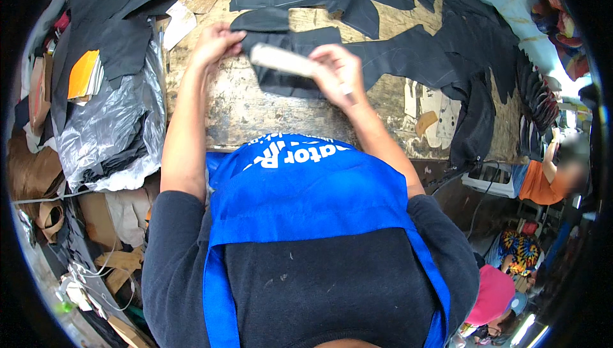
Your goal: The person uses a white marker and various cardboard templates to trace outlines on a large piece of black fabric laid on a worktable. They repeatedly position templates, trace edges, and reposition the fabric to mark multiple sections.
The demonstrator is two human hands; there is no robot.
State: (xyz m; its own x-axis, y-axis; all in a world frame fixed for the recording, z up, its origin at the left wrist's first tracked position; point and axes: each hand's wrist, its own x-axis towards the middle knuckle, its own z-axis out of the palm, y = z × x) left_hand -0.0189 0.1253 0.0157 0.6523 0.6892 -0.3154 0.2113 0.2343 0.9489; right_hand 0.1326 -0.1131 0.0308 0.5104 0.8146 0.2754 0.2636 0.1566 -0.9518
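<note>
On the worn wooden table, my left hand pinches the left edge of a black sheet of material. Above that sheet my right hand grips a long, flat, pale strip, which is smeared by motion. The strip points left toward my left hand, its far end rounded. By my right wrist a small light-tipped thing shows, too blurred to name.
More black sheets with faint drawn lines spread across the back and right. Pale cut-out templates lie right of my right arm. At left are clear plastic and an orange pad. A person in orange is far right.
</note>
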